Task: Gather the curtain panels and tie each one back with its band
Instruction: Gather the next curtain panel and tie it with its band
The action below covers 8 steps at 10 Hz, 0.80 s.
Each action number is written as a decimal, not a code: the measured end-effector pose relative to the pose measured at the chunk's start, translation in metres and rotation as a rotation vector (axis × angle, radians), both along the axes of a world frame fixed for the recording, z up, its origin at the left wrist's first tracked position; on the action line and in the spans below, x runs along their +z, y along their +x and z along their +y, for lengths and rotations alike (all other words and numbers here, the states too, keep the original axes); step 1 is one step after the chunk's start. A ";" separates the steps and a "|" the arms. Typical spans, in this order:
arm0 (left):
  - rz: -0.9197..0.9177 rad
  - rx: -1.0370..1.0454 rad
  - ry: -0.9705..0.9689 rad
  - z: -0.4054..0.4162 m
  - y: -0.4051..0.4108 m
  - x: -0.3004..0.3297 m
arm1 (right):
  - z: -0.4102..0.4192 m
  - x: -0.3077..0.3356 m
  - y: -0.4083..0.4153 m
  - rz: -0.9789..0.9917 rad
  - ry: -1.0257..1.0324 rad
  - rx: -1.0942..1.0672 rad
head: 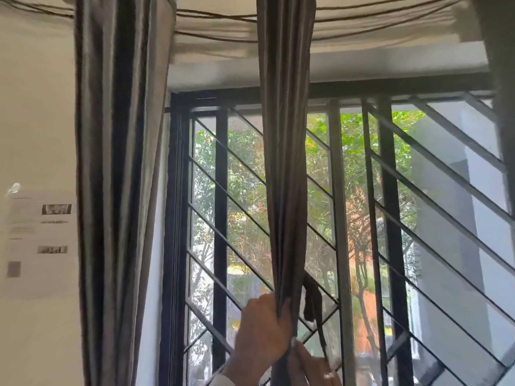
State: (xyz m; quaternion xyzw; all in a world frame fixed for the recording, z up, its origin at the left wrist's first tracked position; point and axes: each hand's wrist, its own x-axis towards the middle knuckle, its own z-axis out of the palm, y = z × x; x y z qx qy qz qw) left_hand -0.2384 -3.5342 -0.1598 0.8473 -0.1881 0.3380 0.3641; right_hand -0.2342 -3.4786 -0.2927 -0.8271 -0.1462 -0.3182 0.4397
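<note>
A grey-brown curtain panel (284, 168) hangs in the middle of the window, gathered into a narrow bundle. My left hand (262, 330) grips that bundle low down, fingers wrapped round the folds. Just below and to the right, my right hand (315, 366) holds the dark tie band (313, 302), which loops up beside the panel and trails down as a thin strap. A second panel (117, 176) hangs loose at the left edge of the window. A third dark panel (501, 93) shows at the far right.
Behind the curtains is a window with a black metal grille (390, 218) and diagonal bars, trees outside. A white wall at the left carries a taped paper notice (39, 240). A fabric valance (223, 29) runs across the top.
</note>
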 end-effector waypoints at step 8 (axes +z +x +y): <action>0.208 -0.418 -0.404 0.006 0.013 -0.017 | -0.218 0.030 -0.023 -0.450 -0.034 -0.219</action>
